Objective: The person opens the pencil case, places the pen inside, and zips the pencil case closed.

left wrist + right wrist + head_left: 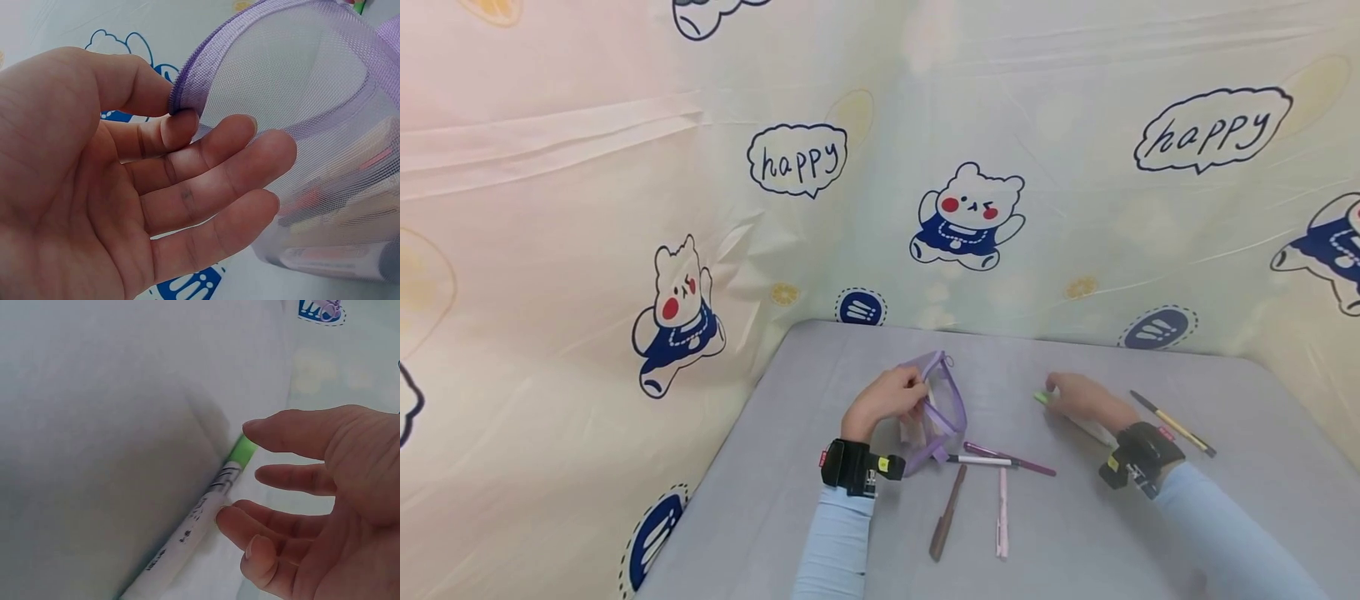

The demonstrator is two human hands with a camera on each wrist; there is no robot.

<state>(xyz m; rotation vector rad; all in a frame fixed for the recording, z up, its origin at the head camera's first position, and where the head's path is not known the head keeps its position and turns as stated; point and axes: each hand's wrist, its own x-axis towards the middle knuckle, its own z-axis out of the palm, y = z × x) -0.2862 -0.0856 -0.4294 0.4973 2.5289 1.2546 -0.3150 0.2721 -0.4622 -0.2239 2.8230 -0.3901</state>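
Observation:
My left hand (891, 398) pinches the zippered rim of a purple mesh pencil pouch (957, 408) between thumb and index finger; its other fingers stay extended. Through the mesh (325, 206) in the left wrist view, several pens or markers show lying inside. Over a white marker with a green end (194, 528) is my right hand (319, 494), its fingers apart and loosely bent. Its thumb is by the green end and a fingertip is close to the white barrel; whether they touch I cannot tell. In the head view the hand mostly covers this marker (1040, 397).
Near the pouch lie a white pen with black ends (985, 460), a purple pen (1037, 468), a brown pen (950, 510) and a pink pen (1003, 517). A yellow and black pen (1172, 423) lies at the right. Printed cloth (887, 233) hangs behind the grey table (760, 492).

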